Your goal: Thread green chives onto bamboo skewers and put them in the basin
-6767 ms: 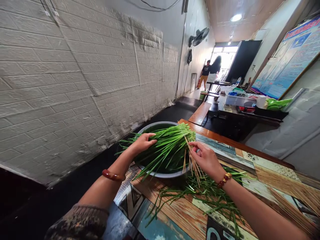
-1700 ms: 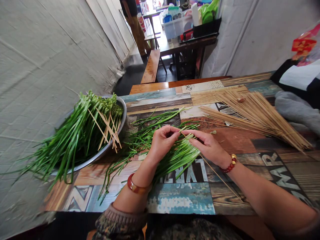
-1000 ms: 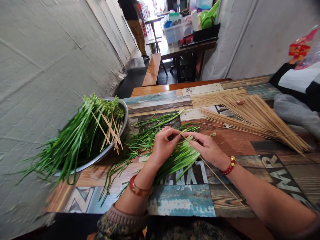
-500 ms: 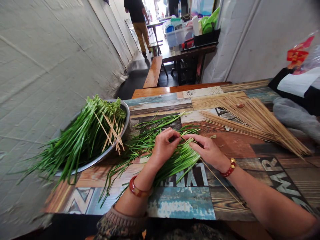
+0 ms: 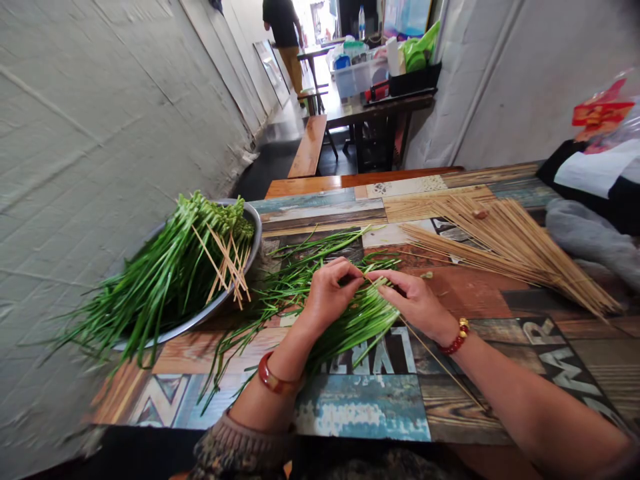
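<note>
Over green stalks (image 5: 369, 317) on the tabletop (image 5: 370, 403), the left hand (image 5: 330, 293) pinches one of them, the right hand (image 5: 423, 303) a skewer (image 5: 445, 365) slanting towards five o'clock; a skewer bundle (image 5: 543, 257) lies near three o'clock, a filled basin (image 5: 257, 230) at nine

On the table (image 5: 370, 407): basin (image 5: 259, 233) left of the loose greens (image 5: 360, 320), skewer pile (image 5: 530, 247) right of them, plastic bag (image 5: 593, 233) farther right
</note>
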The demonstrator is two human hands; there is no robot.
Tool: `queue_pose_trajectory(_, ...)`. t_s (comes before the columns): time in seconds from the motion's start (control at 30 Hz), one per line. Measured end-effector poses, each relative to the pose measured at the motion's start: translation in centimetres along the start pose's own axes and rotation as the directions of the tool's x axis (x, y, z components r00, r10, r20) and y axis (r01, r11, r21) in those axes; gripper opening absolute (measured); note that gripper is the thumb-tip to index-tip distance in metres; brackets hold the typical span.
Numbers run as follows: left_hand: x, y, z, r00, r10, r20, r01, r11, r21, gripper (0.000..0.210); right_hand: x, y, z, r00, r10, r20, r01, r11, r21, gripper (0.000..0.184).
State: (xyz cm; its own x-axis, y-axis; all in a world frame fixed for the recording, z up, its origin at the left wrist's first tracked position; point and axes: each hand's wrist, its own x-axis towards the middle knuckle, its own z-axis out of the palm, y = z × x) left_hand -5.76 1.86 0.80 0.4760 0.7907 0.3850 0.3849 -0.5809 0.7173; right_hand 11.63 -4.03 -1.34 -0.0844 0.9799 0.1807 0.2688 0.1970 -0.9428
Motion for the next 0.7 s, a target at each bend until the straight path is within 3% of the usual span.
queue_pose_trajectory(0.33,-0.04,-0.18,0.17,0.997,0.035,0.067,-0.030,0.996,-0.079,0.010,0.17,0.85,0.15,0.999,0.035,-0.021,-0.035,0.999,0.003,0.023)
queue_pose_trajectory(0.53,0.02,0.14,0.10,0.998,-0.063,0.029,0.064,0.996,-0.059,0.006,0.22,0.56,0.27,0.998,0.041,-0.041,-0.036,0.992,0.119,0.039)
queue_pose_trajectory(0.7,0.02,0.01,-0.20,0.992,-0.104,0.071,0.108,0.993,-0.053,0.010,0.18,0.62,0.29,0.998,0.048,-0.028,-0.044,0.988,0.147,0.029)
